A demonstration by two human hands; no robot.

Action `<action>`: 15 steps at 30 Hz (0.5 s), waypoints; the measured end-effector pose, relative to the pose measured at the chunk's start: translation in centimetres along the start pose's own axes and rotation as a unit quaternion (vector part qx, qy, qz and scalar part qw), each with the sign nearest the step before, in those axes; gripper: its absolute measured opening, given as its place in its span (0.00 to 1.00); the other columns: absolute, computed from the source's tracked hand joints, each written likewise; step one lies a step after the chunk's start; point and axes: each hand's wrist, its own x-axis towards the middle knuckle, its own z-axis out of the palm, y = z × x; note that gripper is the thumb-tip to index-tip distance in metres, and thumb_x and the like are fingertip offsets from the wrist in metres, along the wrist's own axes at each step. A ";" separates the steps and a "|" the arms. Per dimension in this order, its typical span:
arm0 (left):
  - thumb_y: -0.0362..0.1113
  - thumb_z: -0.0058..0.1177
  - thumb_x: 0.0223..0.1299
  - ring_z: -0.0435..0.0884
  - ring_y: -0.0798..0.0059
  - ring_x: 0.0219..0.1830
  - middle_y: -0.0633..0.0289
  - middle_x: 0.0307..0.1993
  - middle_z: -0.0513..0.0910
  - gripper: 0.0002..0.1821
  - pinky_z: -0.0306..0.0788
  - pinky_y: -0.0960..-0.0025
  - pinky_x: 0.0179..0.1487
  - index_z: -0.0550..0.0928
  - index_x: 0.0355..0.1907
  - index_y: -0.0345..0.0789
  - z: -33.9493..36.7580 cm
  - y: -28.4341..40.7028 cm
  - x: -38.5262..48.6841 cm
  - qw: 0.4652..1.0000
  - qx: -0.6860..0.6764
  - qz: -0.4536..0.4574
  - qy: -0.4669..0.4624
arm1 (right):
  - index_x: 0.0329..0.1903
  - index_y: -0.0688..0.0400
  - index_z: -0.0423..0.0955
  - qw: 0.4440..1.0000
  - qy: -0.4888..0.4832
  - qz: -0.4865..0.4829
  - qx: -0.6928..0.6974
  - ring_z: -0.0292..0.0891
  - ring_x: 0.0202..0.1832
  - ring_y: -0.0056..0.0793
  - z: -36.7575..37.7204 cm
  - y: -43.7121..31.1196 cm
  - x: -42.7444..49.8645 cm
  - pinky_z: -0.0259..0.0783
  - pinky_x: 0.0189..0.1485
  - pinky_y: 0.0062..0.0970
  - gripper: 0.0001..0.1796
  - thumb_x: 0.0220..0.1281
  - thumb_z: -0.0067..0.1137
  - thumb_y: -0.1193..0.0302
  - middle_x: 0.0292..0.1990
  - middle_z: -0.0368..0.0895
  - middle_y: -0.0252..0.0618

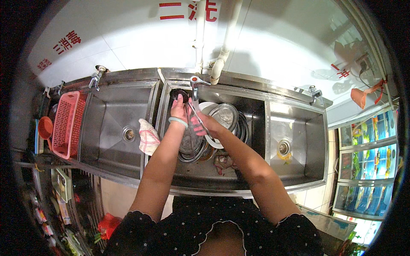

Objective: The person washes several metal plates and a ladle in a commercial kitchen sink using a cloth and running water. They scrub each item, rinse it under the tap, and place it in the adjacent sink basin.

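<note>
My left hand (pixel 180 107), with a pale green bangle at the wrist, holds a small dark round item (pixel 179 94) at the back left of the middle steel sink (pixel 211 188). Beside it, under the chrome tap (pixel 195 85), my right hand (pixel 201 123) grips a thin metal utensil (pixel 196 112), whose kind I cannot tell. Water seems to run between the hands. Below and to the right lie several metal plates (pixel 225 116) and a white plate (pixel 205 106). A crumpled wet cloth (pixel 224 162) rests on the sink floor, partly beside my right forearm.
A white cloth with red lines (pixel 148 137) hangs over the divider to the left sink (pixel 112 128). Farther left stand a pink plastic basket (pixel 66 124) and an orange ladle (pixel 45 127). The right sink (pixel 298 134) has yellow scraps (pixel 284 156) by its drain. White pipes (pixel 221 62) run down the wall.
</note>
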 end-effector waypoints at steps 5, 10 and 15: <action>0.55 0.46 0.68 0.77 0.75 0.23 0.65 0.29 0.81 0.20 0.73 0.72 0.23 0.77 0.38 0.38 -0.8 -1.1 -0.3 0.996 0.033 -0.083 0.014 | 0.45 0.54 0.72 0.993 -0.068 -0.074 -0.058 0.70 0.27 0.20 0.7 0.4 0.4 0.73 0.32 0.26 0.25 0.66 0.49 0.44 0.29 0.72 0.26; 0.65 0.37 0.67 0.71 0.70 0.19 0.64 0.25 0.77 0.30 0.66 0.67 0.21 0.77 0.37 0.38 0.5 -4.4 1.4 0.996 0.077 -0.021 0.031 | 0.43 0.53 0.72 0.995 0.037 -0.079 -0.046 0.67 0.24 0.18 -0.4 1.1 0.3 0.68 0.26 0.21 0.28 0.64 0.49 0.40 0.26 0.70 0.25; 0.54 0.41 0.64 0.75 0.70 0.26 0.64 0.27 0.79 0.19 0.70 0.68 0.27 0.77 0.36 0.40 1.7 -4.8 1.7 0.985 -0.018 -0.131 -0.114 | 0.28 0.53 0.74 0.991 0.086 -0.071 -0.073 0.63 0.19 0.20 -2.2 2.2 -1.0 0.60 0.22 0.21 0.35 0.63 0.38 0.33 0.16 0.65 0.27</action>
